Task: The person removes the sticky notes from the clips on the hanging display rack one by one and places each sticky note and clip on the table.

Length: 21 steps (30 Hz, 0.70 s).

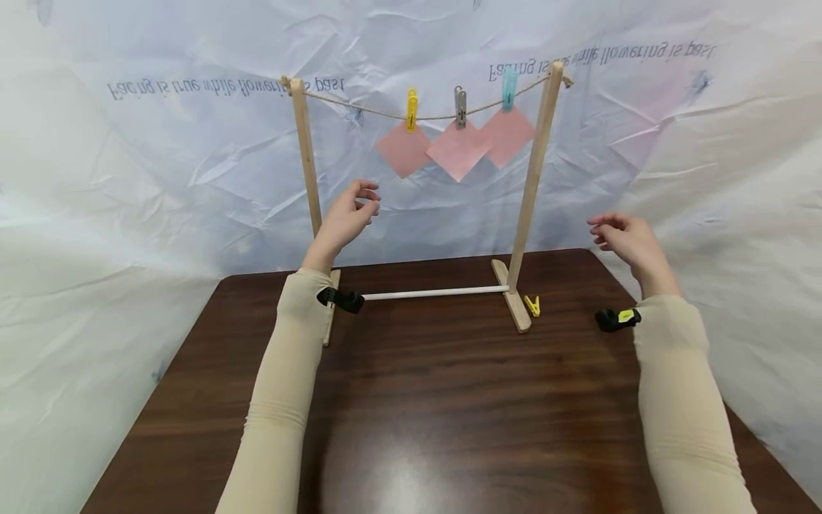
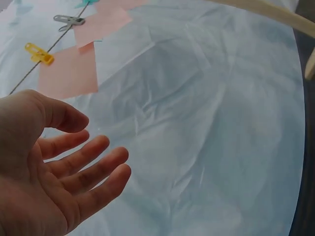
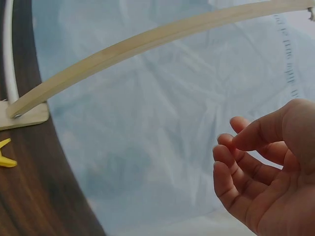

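While three pink paper squares (image 1: 457, 153) hang clipped to the cord (image 1: 375, 111), the left hand (image 1: 345, 220) is raised below and left of them, empty, its fingers loosely bent and thumb apart. Right of the wooden post (image 1: 536, 171), the right hand (image 1: 634, 248) hovers empty, fingers softly curled, higher than the loose yellow clip (image 1: 532, 306) on the table (image 1: 411, 385). Both forearms reach forward, hands angled inward.

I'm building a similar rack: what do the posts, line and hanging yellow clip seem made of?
Posts: apparently unpainted wood, matte, judging by the pale tan colour. Line: probably rough natural-fibre twine, tan and knotted at the ends; jute is a guess. Hanging yellow clip: likely smooth plastic, from its uniform bright colour.
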Tool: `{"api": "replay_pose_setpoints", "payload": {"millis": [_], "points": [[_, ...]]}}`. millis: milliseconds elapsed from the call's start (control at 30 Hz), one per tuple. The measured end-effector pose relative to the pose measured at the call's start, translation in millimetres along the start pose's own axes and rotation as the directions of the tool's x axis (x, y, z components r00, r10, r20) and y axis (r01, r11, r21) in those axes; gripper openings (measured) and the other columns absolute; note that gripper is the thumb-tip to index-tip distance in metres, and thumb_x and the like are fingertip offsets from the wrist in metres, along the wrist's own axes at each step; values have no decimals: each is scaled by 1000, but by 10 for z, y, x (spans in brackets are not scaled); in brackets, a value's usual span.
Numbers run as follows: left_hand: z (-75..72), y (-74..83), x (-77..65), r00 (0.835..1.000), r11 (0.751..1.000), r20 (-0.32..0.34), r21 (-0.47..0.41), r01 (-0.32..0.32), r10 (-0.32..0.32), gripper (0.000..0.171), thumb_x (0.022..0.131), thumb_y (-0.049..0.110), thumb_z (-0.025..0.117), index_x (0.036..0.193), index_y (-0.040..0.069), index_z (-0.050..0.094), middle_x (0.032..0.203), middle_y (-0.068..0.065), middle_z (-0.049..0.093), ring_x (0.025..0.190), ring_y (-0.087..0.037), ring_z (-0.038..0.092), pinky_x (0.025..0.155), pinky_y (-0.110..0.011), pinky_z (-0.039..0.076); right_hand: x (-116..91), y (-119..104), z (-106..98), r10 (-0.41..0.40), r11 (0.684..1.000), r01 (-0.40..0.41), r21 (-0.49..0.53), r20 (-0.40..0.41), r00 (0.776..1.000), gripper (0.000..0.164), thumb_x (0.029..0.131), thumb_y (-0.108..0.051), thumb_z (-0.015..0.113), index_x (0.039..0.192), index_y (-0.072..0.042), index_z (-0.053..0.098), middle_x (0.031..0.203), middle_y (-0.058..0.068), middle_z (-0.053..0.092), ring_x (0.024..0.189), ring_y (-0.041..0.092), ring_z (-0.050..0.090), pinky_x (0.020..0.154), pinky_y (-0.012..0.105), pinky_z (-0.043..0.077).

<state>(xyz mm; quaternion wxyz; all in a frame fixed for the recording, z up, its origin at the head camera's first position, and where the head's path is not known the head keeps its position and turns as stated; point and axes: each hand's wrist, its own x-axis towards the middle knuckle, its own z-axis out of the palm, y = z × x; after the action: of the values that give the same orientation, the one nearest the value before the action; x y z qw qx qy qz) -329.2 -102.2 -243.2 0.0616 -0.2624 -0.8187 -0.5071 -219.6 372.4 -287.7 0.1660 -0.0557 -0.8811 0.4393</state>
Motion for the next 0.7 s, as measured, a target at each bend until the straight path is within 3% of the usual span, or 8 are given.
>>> {"api": "replay_pose_setpoints", "payload": {"millis": [133, 333, 567, 700], "points": [[68, -44, 102, 998, 994, -47, -105, 41, -46, 48, 103, 17, 53, 148, 5, 42, 138, -20, 52, 116, -32, 59, 95, -44, 52, 71, -107, 20, -45, 999, 45, 24, 2, 999, 38, 105, -21, 45, 131, 4, 56, 88, -22, 58, 79, -3, 58, 70, 16, 50], [162, -46, 222, 991, 971, -95, -230, 71, -95, 48, 103, 19, 55, 148, 5, 44, 139, -16, 54, 114, -28, 61, 93, -38, 54, 115, -237, -77, -101, 991, 102, 90, -17, 995, 28, 104, -18, 47, 123, 0, 58, 83, -26, 59, 77, -3, 60, 68, 14, 50], [237, 43, 337, 994, 922, -95, -387, 16, -57, 34, 102, 21, 60, 133, 7, 57, 127, -12, 63, 104, -25, 64, 97, -48, 51, 106, -397, -264, -112, 987, 117, 113, -50, 992, 17, 104, -20, 50, 114, -16, 63, 87, -21, 62, 78, -1, 61, 67, 14, 50], [260, 105, 346, 990, 919, -137, -393, -23, -34, 21, 102, 18, 61, 118, 5, 62, 116, -13, 65, 95, -23, 64, 95, -51, 52, 136, -533, -312, -108, 983, 116, 141, -62, 992, 15, 103, -20, 52, 111, -21, 65, 88, -18, 64, 78, 1, 62, 67, 13, 50]]}}
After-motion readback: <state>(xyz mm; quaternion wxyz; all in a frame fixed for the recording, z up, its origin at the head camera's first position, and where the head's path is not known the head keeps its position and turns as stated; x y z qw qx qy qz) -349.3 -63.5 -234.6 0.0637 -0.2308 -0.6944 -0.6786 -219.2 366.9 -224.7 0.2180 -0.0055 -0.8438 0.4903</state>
